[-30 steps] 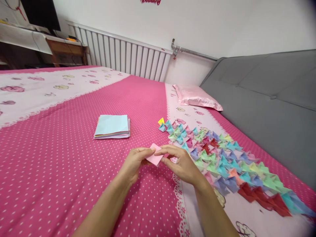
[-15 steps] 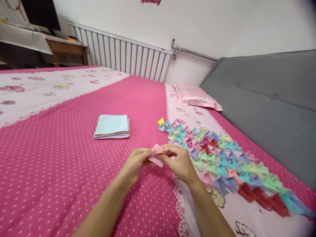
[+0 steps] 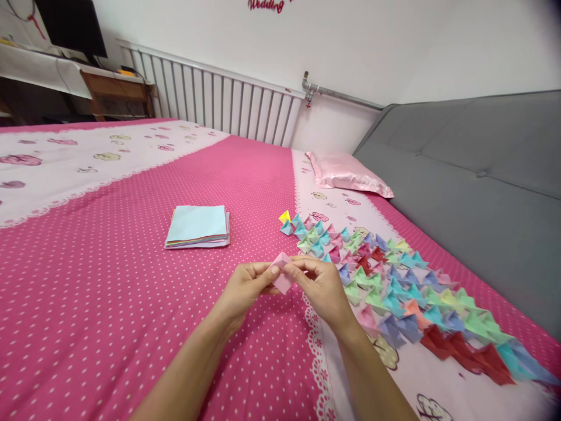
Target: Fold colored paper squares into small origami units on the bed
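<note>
Between both hands is a small piece of folded pink origami paper (image 3: 283, 282), flattened into a diamond with one corner toward me. My left hand (image 3: 246, 287) pinches its left corner, thumb on top and fingers behind. On the right corner my right hand (image 3: 322, 286) grips in the same way, its thumb pressed near the middle. Just right of my hands, rows of folded paper boats (image 3: 398, 295) in many colours lie on the bedspread. Ahead and to the left lies a stack of square paper (image 3: 197, 223), light blue on top.
A pink dotted bedspread (image 3: 131, 304) covers the bed. The pink satin pillow (image 3: 348, 174) lies by the grey padded headboard (image 3: 477, 164). Against the far wall stand a white radiator (image 3: 210, 93) and a desk (image 3: 114, 88) with a black monitor (image 3: 72, 29).
The pink paper has gone from a partly opened, uneven shape to a flat, neat diamond. Both thumbs have moved in over its front. The stack and the boats stay where they were.
</note>
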A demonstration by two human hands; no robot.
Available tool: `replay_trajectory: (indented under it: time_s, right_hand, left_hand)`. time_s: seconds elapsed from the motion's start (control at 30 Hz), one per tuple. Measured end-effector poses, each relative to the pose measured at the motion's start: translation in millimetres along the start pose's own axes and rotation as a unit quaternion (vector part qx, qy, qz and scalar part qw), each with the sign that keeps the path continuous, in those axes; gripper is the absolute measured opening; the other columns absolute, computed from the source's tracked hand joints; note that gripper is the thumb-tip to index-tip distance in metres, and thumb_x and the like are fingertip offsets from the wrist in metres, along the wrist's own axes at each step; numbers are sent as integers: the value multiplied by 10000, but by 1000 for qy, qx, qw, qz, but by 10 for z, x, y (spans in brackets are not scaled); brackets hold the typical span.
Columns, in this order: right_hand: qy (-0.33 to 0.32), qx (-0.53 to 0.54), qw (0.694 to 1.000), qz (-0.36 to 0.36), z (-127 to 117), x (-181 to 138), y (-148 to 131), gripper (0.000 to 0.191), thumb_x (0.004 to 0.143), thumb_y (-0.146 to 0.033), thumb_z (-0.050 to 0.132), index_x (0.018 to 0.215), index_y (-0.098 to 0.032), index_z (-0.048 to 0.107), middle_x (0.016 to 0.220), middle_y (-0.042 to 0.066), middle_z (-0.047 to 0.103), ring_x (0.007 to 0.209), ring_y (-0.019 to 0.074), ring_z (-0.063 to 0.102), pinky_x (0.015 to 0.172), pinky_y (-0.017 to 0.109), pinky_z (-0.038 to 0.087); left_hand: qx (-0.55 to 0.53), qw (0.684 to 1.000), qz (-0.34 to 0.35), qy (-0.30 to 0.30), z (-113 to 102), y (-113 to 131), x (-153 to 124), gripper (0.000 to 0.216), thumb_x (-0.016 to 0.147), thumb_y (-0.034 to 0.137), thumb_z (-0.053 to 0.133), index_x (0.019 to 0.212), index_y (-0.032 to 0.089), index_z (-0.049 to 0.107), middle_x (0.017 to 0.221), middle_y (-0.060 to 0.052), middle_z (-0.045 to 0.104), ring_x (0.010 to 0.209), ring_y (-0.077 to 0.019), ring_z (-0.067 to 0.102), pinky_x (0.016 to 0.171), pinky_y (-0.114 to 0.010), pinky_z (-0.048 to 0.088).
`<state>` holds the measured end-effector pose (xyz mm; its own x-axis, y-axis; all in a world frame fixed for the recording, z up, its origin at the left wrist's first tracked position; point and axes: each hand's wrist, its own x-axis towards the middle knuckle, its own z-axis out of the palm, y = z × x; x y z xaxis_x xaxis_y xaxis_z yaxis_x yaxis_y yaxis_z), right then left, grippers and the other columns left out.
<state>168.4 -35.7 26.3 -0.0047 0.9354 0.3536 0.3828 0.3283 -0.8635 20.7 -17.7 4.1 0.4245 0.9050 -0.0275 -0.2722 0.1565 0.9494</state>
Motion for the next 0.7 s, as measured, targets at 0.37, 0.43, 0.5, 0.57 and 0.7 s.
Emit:
replay_trajectory:
  time_s: [0.37,0.43,0.5,0.57,0.7]
  right_hand:
    - [102,61,992,48,139,-49,48,187,670,-336,644,711,-175,557,645,0,582,588,124,542,539,237,437]
    - [109,70,991,42,156,-51,39,207,660,-334,654,724,-181,531,640,-12,555,580,113,527,530,223,430]
    - [96,79,991,42,160,-51,32,216,659,-334,656,747,-181,532,646,-11,556,583,112,530,534,222,435]
    - [69,91,992,52,150,-50,31,223,662,-328,657,789,-181,547,636,-9,576,573,115,543,538,228,444]
    - [-17,104,993,58,95,-39,41,176,675,-273,650,816,-175,613,653,13,642,596,141,597,576,258,475]
  left_hand:
    - [10,999,11,42,7,-14,-9,261,702,365,619,750,117,684,664,-60,637,577,-120,522,569,-210,387]
    - [14,998,9,54,4,-24,-5,262,688,370,630,718,114,679,639,-57,629,559,-120,515,553,-209,380]
    - [15,998,9,65,0,-27,0,264,680,378,637,668,116,669,603,-48,617,532,-115,505,536,-207,373]
    - [20,997,14,77,-3,-23,3,268,680,382,636,642,118,662,584,-42,614,517,-110,500,530,-207,369]
    - [36,996,27,83,-8,-4,7,232,659,360,662,679,129,670,636,-42,642,545,-111,523,548,-210,380]
